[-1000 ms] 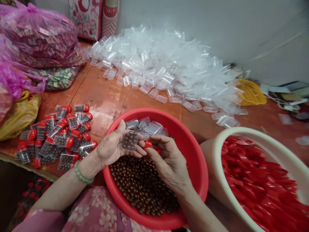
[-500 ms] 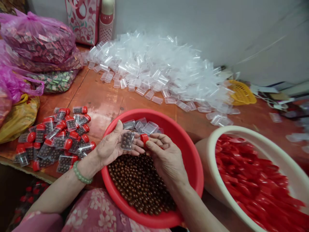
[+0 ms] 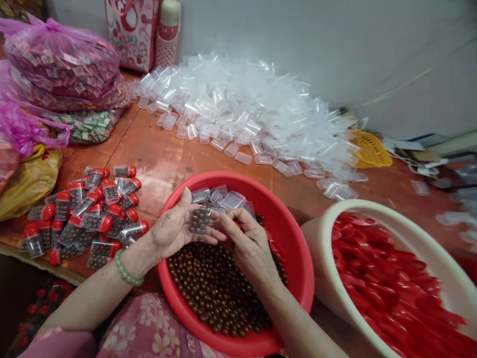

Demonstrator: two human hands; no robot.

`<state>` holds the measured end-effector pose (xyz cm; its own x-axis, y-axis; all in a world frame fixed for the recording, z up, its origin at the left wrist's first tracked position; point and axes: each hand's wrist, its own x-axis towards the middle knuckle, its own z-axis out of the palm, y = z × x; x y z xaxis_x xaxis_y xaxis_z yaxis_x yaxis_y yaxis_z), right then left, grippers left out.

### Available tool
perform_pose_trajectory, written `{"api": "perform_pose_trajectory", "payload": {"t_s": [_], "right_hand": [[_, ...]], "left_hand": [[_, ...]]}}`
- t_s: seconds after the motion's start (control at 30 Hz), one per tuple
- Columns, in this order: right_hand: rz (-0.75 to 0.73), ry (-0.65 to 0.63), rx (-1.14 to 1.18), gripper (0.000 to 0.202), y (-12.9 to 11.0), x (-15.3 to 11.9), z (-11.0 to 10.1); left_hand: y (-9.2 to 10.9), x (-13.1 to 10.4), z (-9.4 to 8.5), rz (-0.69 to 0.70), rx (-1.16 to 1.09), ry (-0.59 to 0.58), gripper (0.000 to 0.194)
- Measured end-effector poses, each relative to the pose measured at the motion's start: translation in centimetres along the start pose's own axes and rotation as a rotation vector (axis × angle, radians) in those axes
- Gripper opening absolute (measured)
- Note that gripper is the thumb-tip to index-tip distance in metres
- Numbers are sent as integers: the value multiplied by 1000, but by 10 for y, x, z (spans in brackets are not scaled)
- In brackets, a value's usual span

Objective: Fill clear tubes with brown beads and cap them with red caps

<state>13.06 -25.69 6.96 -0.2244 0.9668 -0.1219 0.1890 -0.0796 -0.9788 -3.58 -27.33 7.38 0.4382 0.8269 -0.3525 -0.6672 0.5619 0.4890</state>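
A small clear box filled with brown balls [image 3: 200,221] lies on the fingers of my left hand [image 3: 179,223], palm up, with a green bead bracelet [image 3: 127,268] at the wrist. Close by on its right, my right hand [image 3: 251,243] has its thumb and fingers pinched together at the box's end; a bit of red shows between them. Both hands are over a red basin [image 3: 298,238] of brown balls [image 3: 219,283]. Several empty clear boxes [image 3: 233,200] lie inside the basin's far side, and a red scoop-like piece [image 3: 276,248] shows at its right.
Filled boxes with red caps [image 3: 97,222] lie at the left. Empty clear boxes [image 3: 242,109] are heaped along the wall. A cream tub [image 3: 357,205] of red caps [image 3: 387,278] stands right. Plastic bags [image 3: 63,59], a flask [image 3: 167,35] and a yellow basket [image 3: 370,149] are farther back.
The red cap, clearly visible earlier between my right fingers, is now mostly hidden by them. My right hand has shifted slightly, uncovering the red piece in the basin.
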Motion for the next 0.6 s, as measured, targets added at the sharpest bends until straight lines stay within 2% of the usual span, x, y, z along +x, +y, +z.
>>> {"api": "perform_pose_trajectory", "payload": {"t_s": [0.13, 0.4, 0.47, 0.6], "right_hand": [[32, 77, 90, 23, -4, 2, -3], [-113, 158, 35, 14, -13, 5, -10], [-109, 137, -14, 21, -14, 7, -9], [-40, 7, 22, 38, -16, 12, -4]], "left_hand": [[1, 0, 1, -8, 1, -4, 78], [1, 0, 0, -39, -35, -8, 82], [1, 0, -1, -41, -34, -6, 82], [2, 0, -1, -35, -29, -44, 78]]}}
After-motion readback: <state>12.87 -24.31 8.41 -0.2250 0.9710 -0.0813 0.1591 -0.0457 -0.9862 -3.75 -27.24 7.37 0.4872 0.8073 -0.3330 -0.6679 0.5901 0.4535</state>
